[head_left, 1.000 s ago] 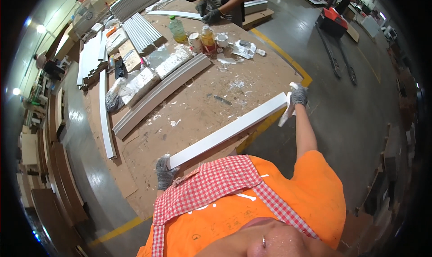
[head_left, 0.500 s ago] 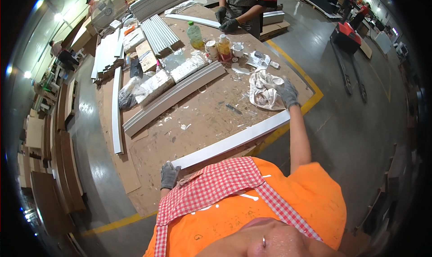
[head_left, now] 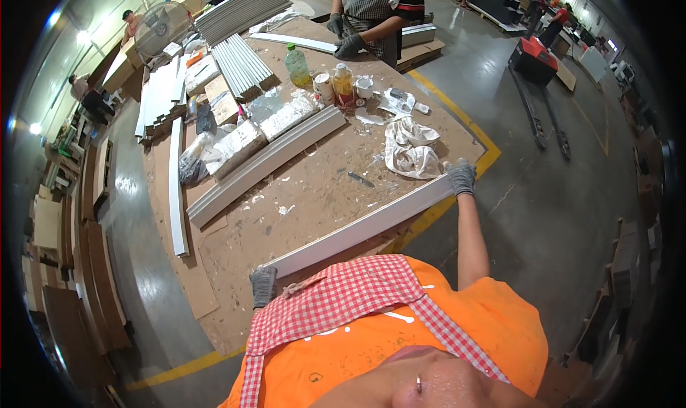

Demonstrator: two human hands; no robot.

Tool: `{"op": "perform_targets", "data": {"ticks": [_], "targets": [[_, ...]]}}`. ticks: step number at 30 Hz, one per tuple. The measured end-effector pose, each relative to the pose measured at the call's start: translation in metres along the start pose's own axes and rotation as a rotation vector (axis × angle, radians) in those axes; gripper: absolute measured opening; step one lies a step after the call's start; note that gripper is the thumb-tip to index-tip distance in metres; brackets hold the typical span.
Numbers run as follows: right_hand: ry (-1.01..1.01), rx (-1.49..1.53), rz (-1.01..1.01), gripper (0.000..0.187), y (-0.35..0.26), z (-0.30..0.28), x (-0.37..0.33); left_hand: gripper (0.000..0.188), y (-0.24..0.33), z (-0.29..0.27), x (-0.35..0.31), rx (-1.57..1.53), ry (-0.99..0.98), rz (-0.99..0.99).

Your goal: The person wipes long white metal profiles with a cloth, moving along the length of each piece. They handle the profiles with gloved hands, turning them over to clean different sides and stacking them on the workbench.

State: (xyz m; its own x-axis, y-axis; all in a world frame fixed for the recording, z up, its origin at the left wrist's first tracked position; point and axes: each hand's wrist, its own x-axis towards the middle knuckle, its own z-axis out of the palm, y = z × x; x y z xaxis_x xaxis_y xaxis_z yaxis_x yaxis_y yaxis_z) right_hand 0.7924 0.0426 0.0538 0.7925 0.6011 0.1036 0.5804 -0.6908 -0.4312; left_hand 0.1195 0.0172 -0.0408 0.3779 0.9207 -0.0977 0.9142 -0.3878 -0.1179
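Observation:
A long white strip of moulding (head_left: pixel 357 229) lies along the near edge of the work table, slanting up to the right. Its left end is gripped by my gloved left hand (head_left: pixel 264 286). My right hand (head_left: pixel 461 177), in a grey glove, holds the far right end with its fingers bent over it. Just beyond that end is a crumpled white rag (head_left: pixel 411 148). A craft knife (head_left: pixel 361 179) lies on the stained tabletop (head_left: pixel 286 236) beyond the strip's middle.
A grooved white moulding (head_left: pixel 268 166) lies across the table beside wrapped bundles (head_left: pixel 236 148). Behind stand a green bottle (head_left: pixel 297 66), a yellow-liquid bottle (head_left: pixel 343 85) and a white cup (head_left: pixel 364 87). A co-worker's gloved hands (head_left: pixel 349 45) are at the far edge. A red pallet jack (head_left: pixel 532 65) stands right.
My right hand has moved from the rag down to the right end of the strip. The strip has tipped, showing more of its side face. My left hand stays at its end.

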Motion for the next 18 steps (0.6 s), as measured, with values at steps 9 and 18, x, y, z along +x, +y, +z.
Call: {"op": "perform_targets", "data": {"ticks": [9, 18], "targets": [[0.161, 1.005, 0.175, 0.019, 0.076, 0.034, 0.042, 0.018, 0.025, 0.009, 0.010, -1.181, 0.443, -0.441], [0.173, 1.032, 0.197, 0.030, 0.098, 0.038, 0.022, 0.031, 0.045, -0.013, -0.013, -1.263, 0.421, -0.422]]}}
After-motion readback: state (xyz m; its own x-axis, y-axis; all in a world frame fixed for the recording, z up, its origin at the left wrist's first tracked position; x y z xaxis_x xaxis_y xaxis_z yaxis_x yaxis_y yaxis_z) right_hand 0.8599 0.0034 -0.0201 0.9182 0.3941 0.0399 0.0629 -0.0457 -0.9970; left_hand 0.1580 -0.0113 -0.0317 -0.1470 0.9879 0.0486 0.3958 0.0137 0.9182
